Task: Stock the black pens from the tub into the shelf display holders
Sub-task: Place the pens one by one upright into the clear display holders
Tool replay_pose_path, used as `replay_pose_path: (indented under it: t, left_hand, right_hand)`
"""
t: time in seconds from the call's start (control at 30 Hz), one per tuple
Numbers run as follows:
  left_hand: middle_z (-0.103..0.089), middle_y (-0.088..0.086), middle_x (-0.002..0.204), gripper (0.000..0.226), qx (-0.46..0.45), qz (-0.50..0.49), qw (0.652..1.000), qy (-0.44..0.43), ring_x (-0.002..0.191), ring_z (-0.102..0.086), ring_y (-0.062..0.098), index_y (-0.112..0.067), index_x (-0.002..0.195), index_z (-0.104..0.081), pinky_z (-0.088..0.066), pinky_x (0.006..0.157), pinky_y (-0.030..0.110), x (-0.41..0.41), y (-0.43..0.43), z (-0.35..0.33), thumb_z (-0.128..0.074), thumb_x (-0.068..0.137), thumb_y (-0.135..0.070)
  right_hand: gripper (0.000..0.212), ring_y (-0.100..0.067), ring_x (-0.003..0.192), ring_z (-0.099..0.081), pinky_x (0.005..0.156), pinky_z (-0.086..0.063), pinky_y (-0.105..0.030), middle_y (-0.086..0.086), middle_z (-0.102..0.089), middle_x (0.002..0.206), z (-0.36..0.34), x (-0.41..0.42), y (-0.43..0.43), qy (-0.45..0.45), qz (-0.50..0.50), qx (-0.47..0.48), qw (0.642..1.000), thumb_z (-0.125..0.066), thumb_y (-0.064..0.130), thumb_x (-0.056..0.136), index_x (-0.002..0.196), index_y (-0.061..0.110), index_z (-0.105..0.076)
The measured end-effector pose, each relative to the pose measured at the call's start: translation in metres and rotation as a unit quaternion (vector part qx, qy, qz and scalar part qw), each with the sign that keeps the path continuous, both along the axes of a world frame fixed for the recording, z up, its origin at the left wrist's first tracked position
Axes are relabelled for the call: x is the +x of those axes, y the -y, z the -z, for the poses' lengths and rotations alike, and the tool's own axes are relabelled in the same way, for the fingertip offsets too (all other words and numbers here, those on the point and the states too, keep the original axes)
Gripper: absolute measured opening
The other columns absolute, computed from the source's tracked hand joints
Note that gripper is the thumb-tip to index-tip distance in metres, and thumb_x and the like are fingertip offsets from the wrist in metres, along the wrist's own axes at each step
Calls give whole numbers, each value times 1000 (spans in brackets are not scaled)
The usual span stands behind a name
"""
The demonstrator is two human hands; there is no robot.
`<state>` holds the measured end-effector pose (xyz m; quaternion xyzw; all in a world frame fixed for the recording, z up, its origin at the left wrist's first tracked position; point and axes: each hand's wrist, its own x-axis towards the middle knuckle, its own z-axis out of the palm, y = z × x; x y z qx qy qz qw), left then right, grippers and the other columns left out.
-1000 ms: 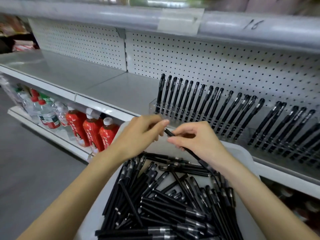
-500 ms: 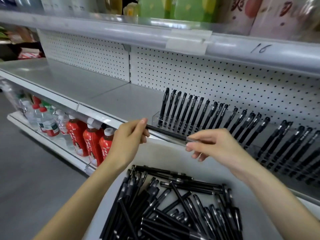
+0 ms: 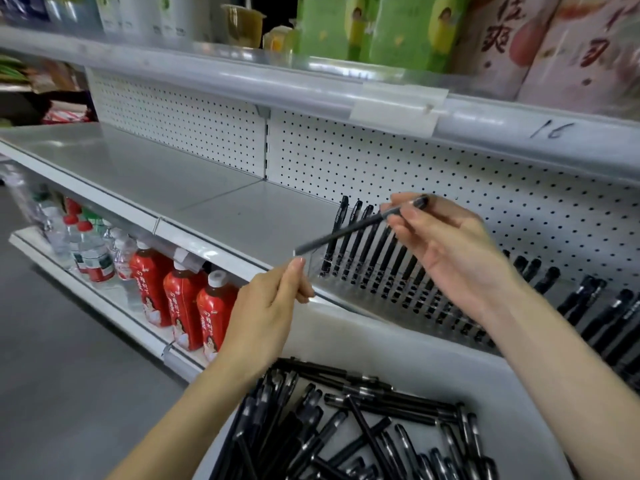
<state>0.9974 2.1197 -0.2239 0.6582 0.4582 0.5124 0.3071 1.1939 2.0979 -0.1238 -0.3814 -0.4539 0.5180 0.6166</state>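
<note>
Black pens (image 3: 346, 427) lie in a loose heap in the white tub (image 3: 398, 344) at the lower right of the frame. The biggest thing before me is the grey shelf (image 3: 173, 174), which crosses the middle of the frame. On it, at centre right, stands the clear display holder (image 3: 313, 263) with a row of stocked pens (image 3: 374, 258) leaning toward the upper right.

My right hand (image 3: 460, 258) pinches a single pen (image 3: 346, 230) near its upper end, between thumb and fingers. The long axis of this pen runs from upper right down to lower left, and its low tip hangs just above the left front corner of the holder, left of the first stocked pen.

My left hand (image 3: 266, 313) is just under that tip, with fingers curled; I cannot tell if it pinches the holder's corner or nothing. I judge that the right hand must now stand the pen steeper and lower the tip into a free hole.
</note>
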Motion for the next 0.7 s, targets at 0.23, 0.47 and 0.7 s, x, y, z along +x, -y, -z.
replay_pose_path:
  t: [0.23, 0.47, 0.7]
  left_hand:
    - [-42, -14, 69, 42, 65, -15, 973, -223, 75, -43, 11, -37, 79, -37, -32, 74, 34, 2, 5, 2, -8, 84, -66]
    - [-38, -10, 66, 50, 42, 5, 944, -327, 80, -39, 11, -38, 60, -28, -34, 93, 36, 1, 6, 3, 4, 79, -71]
    - [-36, -12, 64, 53, 28, 6, 944, -328, 83, -42, 11, -36, 58, -29, -35, 95, 39, 3, 4, 3, 5, 78, -72]
  right_hand:
    - [23, -16, 65, -70, 62, -56, -20, -9, -69, 82, -7, -9, -36, 252, 190, 113, 942, -66, -1, 83, 102, 10, -58]
    - [23, -7, 62, -66, 63, -58, -26, 0, -63, 80, 13, -21, -69, 359, 256, 196, 876, -65, 12, 87, 102, 20, -49]
    - [24, -9, 60, -65, 59, -57, -26, -3, -62, 78, 26, -24, -89, 379, 255, 162, 875, -66, 12, 87, 97, 18, -45]
